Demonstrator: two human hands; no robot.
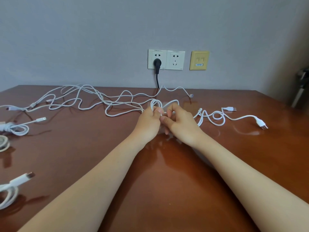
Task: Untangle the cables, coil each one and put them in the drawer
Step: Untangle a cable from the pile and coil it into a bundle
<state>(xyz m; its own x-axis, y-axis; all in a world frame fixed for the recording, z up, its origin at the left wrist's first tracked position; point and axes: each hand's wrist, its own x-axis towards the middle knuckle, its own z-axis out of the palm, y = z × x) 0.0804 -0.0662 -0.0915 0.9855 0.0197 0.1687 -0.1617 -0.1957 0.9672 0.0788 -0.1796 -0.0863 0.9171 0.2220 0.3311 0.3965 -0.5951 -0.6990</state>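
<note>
Forearms, left hand, right hand — both grips tight on white cable loops — brown desk beneath

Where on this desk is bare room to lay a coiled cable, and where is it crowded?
Bare desk: the near strip between the forearms, and the right near corner, nearer than the short cable. Crowded: the tangle across the back left, and the coiled cables along the left edge.

White cables sprawl tangled across the table, some coiled left.
</note>
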